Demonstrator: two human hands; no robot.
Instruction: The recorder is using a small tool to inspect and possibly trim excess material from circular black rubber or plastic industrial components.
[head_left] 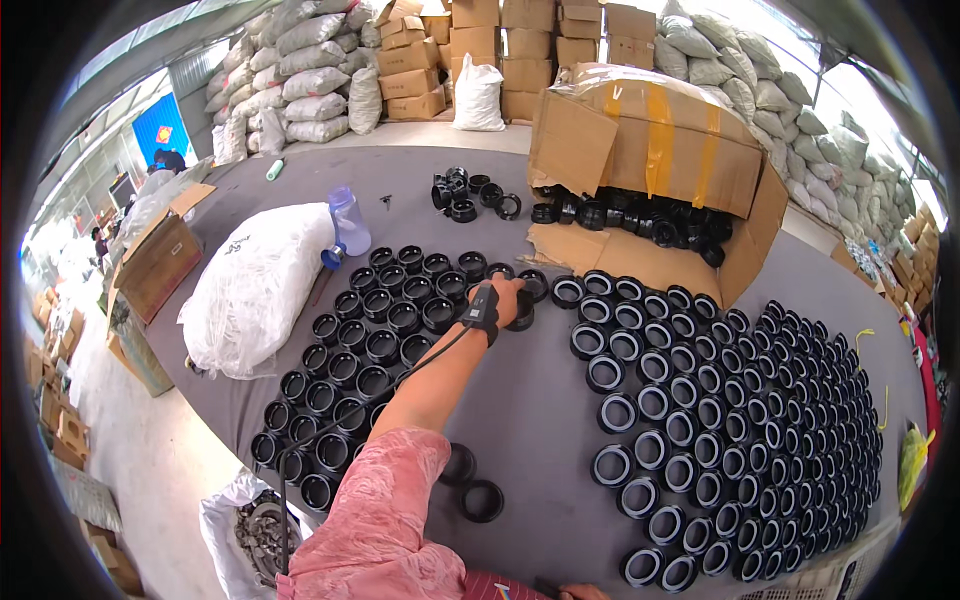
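My left arm, in a pink sleeve, stretches across the grey-covered table. My left hand [503, 293] is at the far end of the left group of black rings [350, 369], its fingers closed around a black ring [500, 270] there. Another ring [534, 286] stands just right of the fingers, and one shows partly under the hand. A dark device with a cable is strapped to my left wrist. Only a bit of my right hand [582, 592] shows at the bottom edge; its fingers are hidden. Two loose rings [482, 501] lie beside my left sleeve.
Many pale-rimmed black rings [653, 403] fill the table's right side. An opened cardboard box [650, 140] spills black parts at the back. A stuffed white plastic bag [262, 285] and a bluish bottle [348, 222] stand left. A sack of dark scraps [225, 520] is below the table edge.
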